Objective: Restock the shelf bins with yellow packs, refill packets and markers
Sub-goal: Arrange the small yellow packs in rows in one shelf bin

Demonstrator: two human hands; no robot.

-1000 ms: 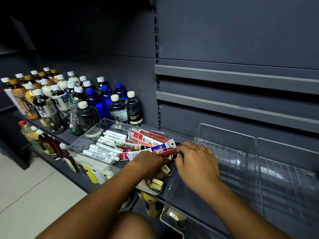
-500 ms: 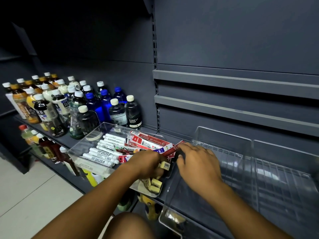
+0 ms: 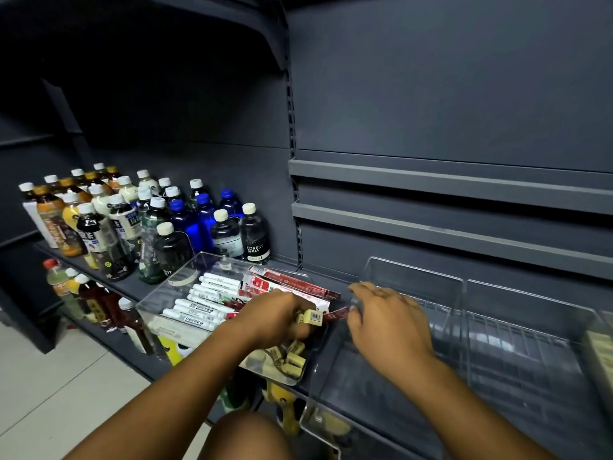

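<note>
A clear tray (image 3: 149, 307) on the shelf holds white markers (image 3: 199, 308), red-and-white refill packets (image 3: 292, 285) and small yellow packs (image 3: 292, 358). My left hand (image 3: 275, 318) is over the tray, closed on a yellow pack (image 3: 313, 316) with a barcode label. My right hand (image 3: 384, 317) is at the left wall of an empty clear shelf bin (image 3: 414, 283), pinching the end of a red refill packet (image 3: 336, 314). A second clear bin (image 3: 530, 313) stands to its right.
Many drink bottles (image 3: 159, 224) crowd the shelf left of the tray, and more bottles (image 3: 86, 293) stand on the shelf below. A dark back wall with two horizontal rails (image 3: 447, 184) rises behind the bins. Pale floor tiles (image 3: 66, 393) lie at lower left.
My left hand has lifted a yellow pack out of the tray. My right hand has drawn a red packet toward the empty bin. The camera moved slightly closer and tilted.
</note>
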